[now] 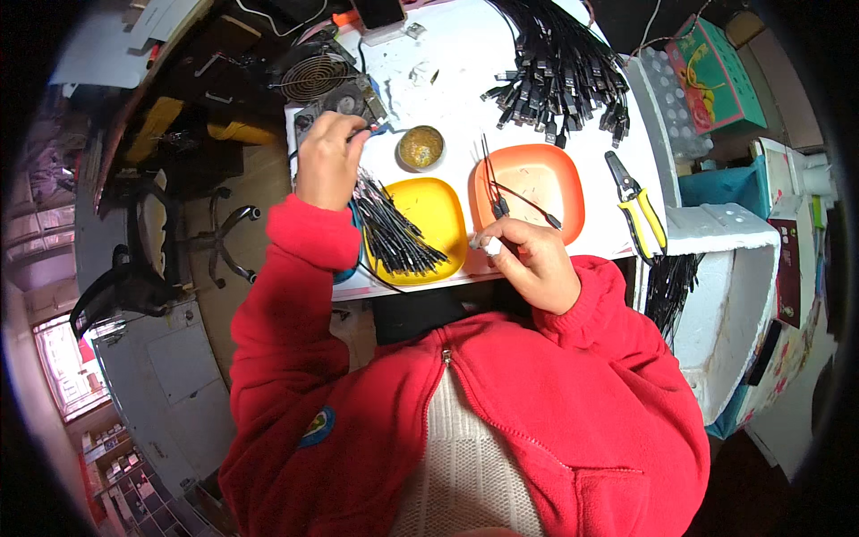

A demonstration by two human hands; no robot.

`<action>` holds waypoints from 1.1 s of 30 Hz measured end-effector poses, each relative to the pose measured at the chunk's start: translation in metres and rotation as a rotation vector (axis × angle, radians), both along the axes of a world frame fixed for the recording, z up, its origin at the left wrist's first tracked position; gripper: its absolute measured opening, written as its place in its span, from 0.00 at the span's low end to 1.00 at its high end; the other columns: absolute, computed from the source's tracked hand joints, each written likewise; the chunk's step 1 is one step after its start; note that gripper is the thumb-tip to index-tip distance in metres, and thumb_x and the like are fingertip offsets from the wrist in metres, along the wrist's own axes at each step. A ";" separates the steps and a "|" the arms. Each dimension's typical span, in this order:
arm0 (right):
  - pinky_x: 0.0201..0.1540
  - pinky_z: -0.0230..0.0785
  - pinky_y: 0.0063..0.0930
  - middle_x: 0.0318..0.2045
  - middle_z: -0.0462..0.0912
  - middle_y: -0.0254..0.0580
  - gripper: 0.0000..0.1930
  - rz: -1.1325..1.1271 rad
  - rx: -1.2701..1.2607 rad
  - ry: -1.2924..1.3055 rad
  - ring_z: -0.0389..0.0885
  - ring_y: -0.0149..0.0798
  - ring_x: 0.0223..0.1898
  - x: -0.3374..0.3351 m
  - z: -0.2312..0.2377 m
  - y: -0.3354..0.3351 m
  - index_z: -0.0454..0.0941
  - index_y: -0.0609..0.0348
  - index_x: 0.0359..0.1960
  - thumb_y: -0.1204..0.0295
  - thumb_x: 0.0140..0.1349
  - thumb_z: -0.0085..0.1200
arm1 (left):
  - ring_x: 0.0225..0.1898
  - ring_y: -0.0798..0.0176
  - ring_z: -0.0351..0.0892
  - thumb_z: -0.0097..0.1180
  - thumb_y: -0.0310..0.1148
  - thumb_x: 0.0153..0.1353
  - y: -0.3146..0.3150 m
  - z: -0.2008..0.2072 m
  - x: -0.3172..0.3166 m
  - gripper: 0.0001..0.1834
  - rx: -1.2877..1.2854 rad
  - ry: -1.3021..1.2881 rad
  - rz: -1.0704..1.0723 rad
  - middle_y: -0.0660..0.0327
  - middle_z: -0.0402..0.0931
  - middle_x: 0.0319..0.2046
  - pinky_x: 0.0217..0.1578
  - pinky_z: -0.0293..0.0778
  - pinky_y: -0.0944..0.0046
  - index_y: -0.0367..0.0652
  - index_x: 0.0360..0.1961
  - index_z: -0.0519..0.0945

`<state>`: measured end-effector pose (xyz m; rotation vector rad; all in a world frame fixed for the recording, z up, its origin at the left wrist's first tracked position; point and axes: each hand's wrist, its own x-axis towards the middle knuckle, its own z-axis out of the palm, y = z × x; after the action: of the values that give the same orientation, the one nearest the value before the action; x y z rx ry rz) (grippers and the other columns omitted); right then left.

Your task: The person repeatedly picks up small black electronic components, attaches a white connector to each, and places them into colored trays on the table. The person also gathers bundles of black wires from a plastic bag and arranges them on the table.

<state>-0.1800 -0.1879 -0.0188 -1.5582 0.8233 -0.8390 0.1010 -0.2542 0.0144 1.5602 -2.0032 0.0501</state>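
Note:
My left hand point(327, 161) is raised at the table's left edge, fingers pinched together beside a small blue piece point(382, 130). What they grip is too small to make out. Below it, a bundle of short black cables point(398, 234) lies across a yellow tray point(438, 201). My right hand point(535, 267) is closed in a pinch at the near rim of an orange tray point(565, 183), with white coverings on its fingertips. Whatever sits between those fingers is hidden. Black cables with plugs point(498, 204) lie in the orange tray just above them.
A round tin point(420, 148) with gold-brown filling stands behind the yellow tray. A fan grille point(313, 79) is at the far left. Many black USB cables point(559, 85) spread at the back. Yellow-handled wire strippers point(640, 210) lie at right, beside a white foam box point(720, 234).

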 end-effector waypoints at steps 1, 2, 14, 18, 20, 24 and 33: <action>0.31 0.72 0.26 0.27 0.81 0.45 0.07 0.004 -0.010 -0.002 0.81 0.37 0.27 0.000 0.001 0.000 0.78 0.64 0.37 0.76 0.63 0.48 | 0.32 0.50 0.79 0.62 0.22 0.51 -0.001 0.002 0.007 0.06 0.003 0.010 0.046 0.52 0.78 0.30 0.34 0.73 0.61 0.34 0.31 0.81; 0.31 0.72 0.26 0.26 0.81 0.45 0.06 0.018 0.020 0.023 0.81 0.37 0.27 0.000 0.002 0.000 0.77 0.64 0.37 0.76 0.63 0.48 | 0.33 0.49 0.78 0.62 0.22 0.50 -0.004 0.003 0.015 0.06 -0.006 0.017 0.047 0.52 0.77 0.30 0.35 0.73 0.59 0.34 0.31 0.80; 0.32 0.72 0.27 0.28 0.81 0.45 0.06 0.017 -0.016 0.032 0.81 0.39 0.27 0.003 -0.004 -0.004 0.77 0.64 0.37 0.78 0.61 0.48 | 0.32 0.48 0.77 0.62 0.24 0.49 -0.054 -0.024 0.073 0.05 0.048 -0.210 0.064 0.55 0.75 0.29 0.34 0.73 0.54 0.39 0.30 0.83; 0.31 0.71 0.27 0.27 0.80 0.45 0.07 0.029 -0.025 0.037 0.80 0.38 0.26 0.002 -0.006 -0.007 0.77 0.63 0.36 0.79 0.59 0.48 | 0.33 0.47 0.77 0.61 0.21 0.49 -0.060 -0.022 0.074 0.06 0.121 -0.247 0.049 0.52 0.75 0.30 0.34 0.72 0.55 0.35 0.31 0.82; 0.31 0.71 0.26 0.27 0.80 0.46 0.07 0.034 -0.026 0.049 0.80 0.38 0.26 0.002 -0.006 -0.008 0.77 0.63 0.37 0.79 0.59 0.47 | 0.33 0.47 0.77 0.60 0.21 0.50 -0.062 -0.020 0.074 0.06 0.135 -0.272 0.030 0.52 0.75 0.30 0.35 0.72 0.55 0.36 0.32 0.82; 0.31 0.71 0.26 0.27 0.80 0.46 0.07 0.040 0.012 0.046 0.80 0.39 0.25 0.002 -0.007 -0.009 0.77 0.63 0.37 0.79 0.59 0.47 | 0.33 0.46 0.77 0.60 0.22 0.50 -0.066 -0.019 0.071 0.06 0.181 -0.319 0.030 0.51 0.75 0.30 0.35 0.73 0.54 0.36 0.32 0.83; 0.31 0.71 0.26 0.26 0.80 0.46 0.07 0.024 0.010 0.058 0.80 0.39 0.25 0.002 -0.004 -0.006 0.77 0.63 0.37 0.79 0.60 0.47 | 0.33 0.46 0.76 0.61 0.21 0.49 -0.067 -0.024 0.067 0.06 0.163 -0.319 0.052 0.51 0.75 0.30 0.35 0.73 0.54 0.35 0.31 0.82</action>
<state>-0.1782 -0.1943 -0.0228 -1.5870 0.8474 -0.7748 0.1681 -0.3214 -0.0094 1.8005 -2.2578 0.1689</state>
